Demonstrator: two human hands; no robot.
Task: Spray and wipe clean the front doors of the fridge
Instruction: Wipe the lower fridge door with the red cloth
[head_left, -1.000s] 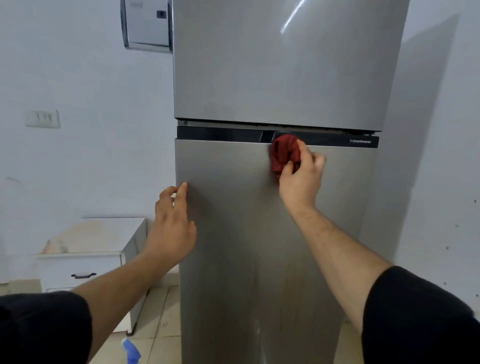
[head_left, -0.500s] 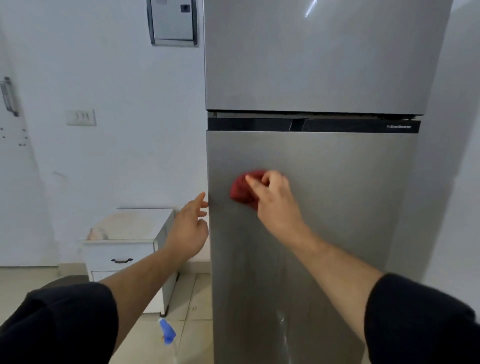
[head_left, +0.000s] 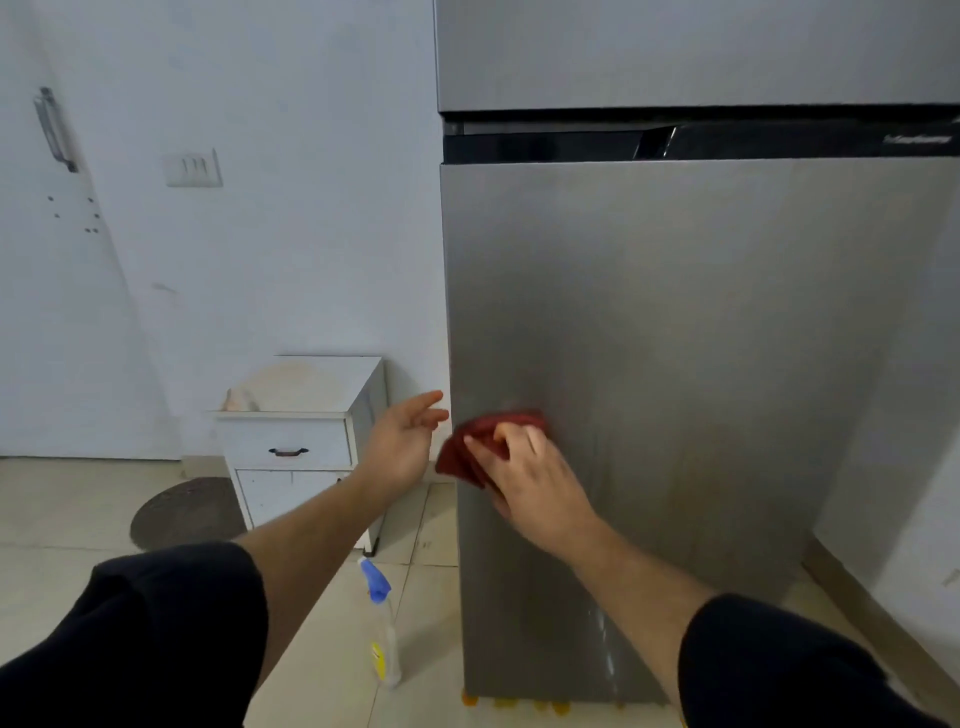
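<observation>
Head view: judged mid-wipe, red cloth (head_left: 467, 447) gripped by right hand (head_left: 535, 480) against lower fridge door (head_left: 701, 338) near its left edge, left hand (head_left: 402, 441) open alongside, spray bottle (head_left: 382, 623) stood on floor, drip streak (head_left: 605, 644) below left unwiped.

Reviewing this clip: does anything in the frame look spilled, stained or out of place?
A pale drip streak runs down the lower fridge door, below the red cloth the right hand holds against it: unwiped spray, probably. The white cabinet top carries a brownish stain. The spray bottle stands on the floor.
</observation>
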